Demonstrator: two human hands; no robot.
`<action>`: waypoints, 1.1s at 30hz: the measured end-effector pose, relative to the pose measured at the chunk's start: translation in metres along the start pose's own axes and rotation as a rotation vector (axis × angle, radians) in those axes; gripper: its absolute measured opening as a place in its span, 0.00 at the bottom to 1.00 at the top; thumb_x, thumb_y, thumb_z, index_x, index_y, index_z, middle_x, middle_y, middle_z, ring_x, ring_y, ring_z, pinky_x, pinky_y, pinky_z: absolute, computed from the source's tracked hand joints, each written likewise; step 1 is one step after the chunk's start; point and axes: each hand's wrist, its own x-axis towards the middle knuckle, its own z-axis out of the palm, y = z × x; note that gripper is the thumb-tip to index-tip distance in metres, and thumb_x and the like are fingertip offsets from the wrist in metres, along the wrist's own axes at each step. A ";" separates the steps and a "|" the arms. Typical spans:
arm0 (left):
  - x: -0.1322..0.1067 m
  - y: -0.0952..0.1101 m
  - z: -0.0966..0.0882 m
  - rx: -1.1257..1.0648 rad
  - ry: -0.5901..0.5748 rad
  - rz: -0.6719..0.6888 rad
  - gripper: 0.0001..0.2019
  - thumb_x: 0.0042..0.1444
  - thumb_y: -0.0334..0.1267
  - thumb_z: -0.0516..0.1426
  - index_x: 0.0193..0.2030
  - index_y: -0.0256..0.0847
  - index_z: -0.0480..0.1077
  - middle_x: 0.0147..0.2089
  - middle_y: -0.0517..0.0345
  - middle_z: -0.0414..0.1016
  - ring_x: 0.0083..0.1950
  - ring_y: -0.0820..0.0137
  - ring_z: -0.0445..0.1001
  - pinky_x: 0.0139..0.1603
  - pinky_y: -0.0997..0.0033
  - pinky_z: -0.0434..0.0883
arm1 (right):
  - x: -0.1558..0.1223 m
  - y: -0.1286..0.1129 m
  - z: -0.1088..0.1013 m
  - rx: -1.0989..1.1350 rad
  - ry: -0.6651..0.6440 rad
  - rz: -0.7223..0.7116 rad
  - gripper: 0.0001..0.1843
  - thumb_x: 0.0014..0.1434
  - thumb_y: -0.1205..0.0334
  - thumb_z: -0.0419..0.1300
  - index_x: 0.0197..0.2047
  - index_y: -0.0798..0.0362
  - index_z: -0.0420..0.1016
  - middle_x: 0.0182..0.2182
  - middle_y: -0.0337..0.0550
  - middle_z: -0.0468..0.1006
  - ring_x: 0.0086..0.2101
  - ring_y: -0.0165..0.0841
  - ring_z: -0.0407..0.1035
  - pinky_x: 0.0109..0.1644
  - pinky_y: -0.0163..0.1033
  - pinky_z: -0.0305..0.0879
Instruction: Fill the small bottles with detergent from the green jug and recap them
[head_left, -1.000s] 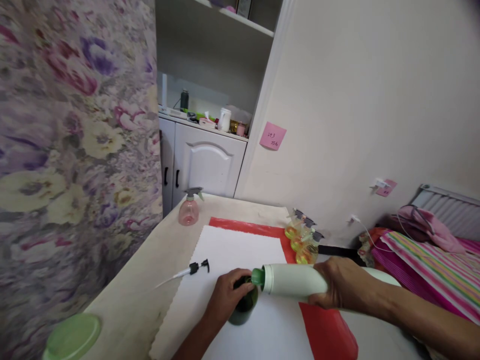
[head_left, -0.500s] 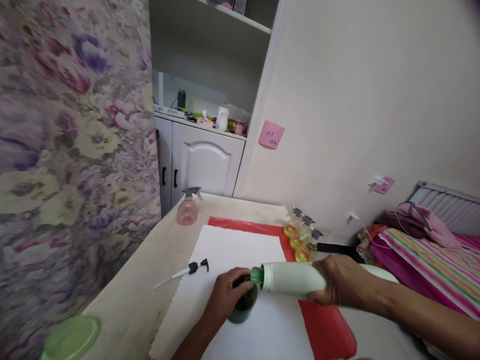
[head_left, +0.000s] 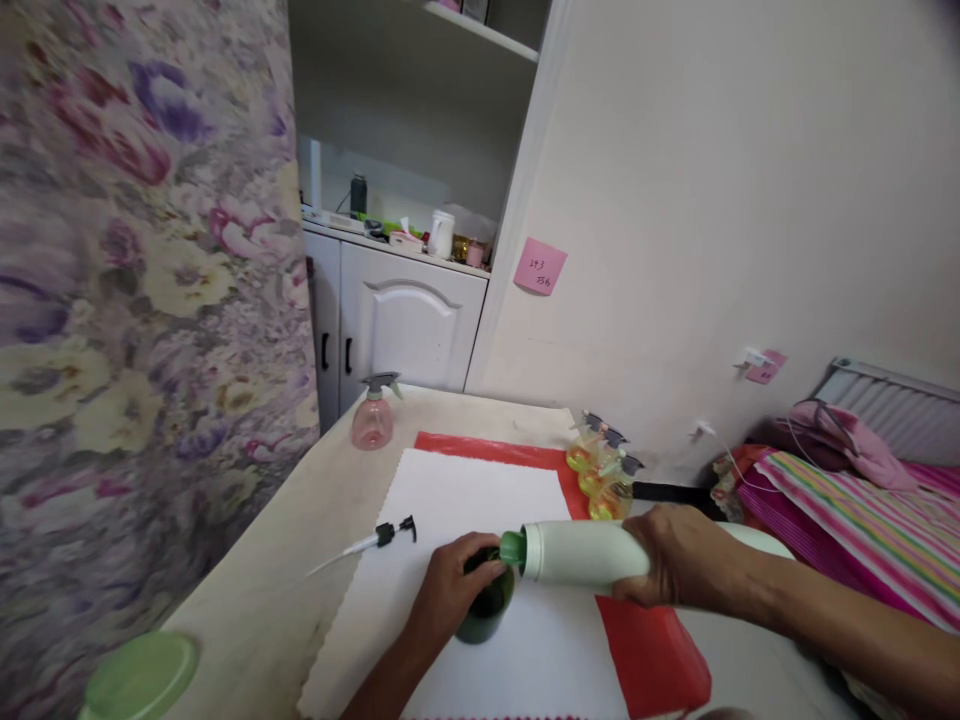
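A smooth, matte pale-green bottle (head_left: 574, 553), long and cylindrical with a ridged neck, lies tipped almost level above a white sheet (head_left: 525, 650) with scalloped edges. The right hand (head_left: 671, 555) is wrapped around its body. A translucent green spout (head_left: 513, 547) at its mouth reaches the top of a rounded, glossy dark-green bottle (head_left: 484, 610) on the sheet, whose neck the left hand (head_left: 454, 580) encircles with curled fingers; its fill level is impossible to tell. Near the bench (head_left: 300, 520) edge lies a slim pump head (head_left: 382, 535). Clear, round spray bottles (head_left: 600, 470) hold yellow liquid.
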 end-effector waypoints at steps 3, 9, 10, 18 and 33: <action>0.001 0.000 0.000 0.002 -0.001 0.002 0.10 0.51 0.34 0.60 0.40 0.45 0.78 0.42 0.57 0.83 0.46 0.62 0.78 0.50 0.68 0.70 | 0.000 0.001 0.001 -0.012 0.000 -0.003 0.15 0.47 0.48 0.63 0.31 0.50 0.79 0.26 0.48 0.83 0.28 0.44 0.78 0.28 0.38 0.58; 0.003 0.002 0.000 0.004 -0.002 0.001 0.10 0.50 0.35 0.60 0.39 0.45 0.79 0.42 0.57 0.83 0.46 0.62 0.78 0.50 0.67 0.70 | 0.000 0.000 0.000 -0.015 0.006 0.001 0.15 0.47 0.48 0.63 0.31 0.50 0.79 0.27 0.47 0.83 0.28 0.43 0.78 0.28 0.37 0.59; 0.003 0.003 0.000 0.004 0.000 -0.001 0.10 0.50 0.35 0.60 0.39 0.45 0.79 0.42 0.57 0.84 0.46 0.62 0.78 0.50 0.67 0.70 | 0.000 0.000 0.000 -0.007 0.001 0.004 0.14 0.46 0.48 0.63 0.31 0.50 0.79 0.27 0.47 0.83 0.28 0.43 0.78 0.28 0.37 0.59; 0.002 0.006 0.000 0.009 0.009 -0.013 0.10 0.49 0.34 0.59 0.39 0.45 0.79 0.42 0.57 0.84 0.46 0.61 0.79 0.50 0.66 0.71 | 0.000 -0.002 -0.002 -0.014 0.003 0.001 0.15 0.46 0.48 0.63 0.31 0.50 0.79 0.26 0.48 0.83 0.28 0.44 0.77 0.28 0.37 0.58; 0.003 0.001 0.001 0.027 0.008 -0.005 0.10 0.49 0.36 0.60 0.39 0.45 0.78 0.42 0.57 0.84 0.46 0.62 0.78 0.51 0.66 0.71 | -0.001 0.001 -0.001 -0.024 0.000 -0.006 0.16 0.47 0.47 0.63 0.31 0.50 0.79 0.27 0.48 0.83 0.28 0.45 0.78 0.28 0.38 0.59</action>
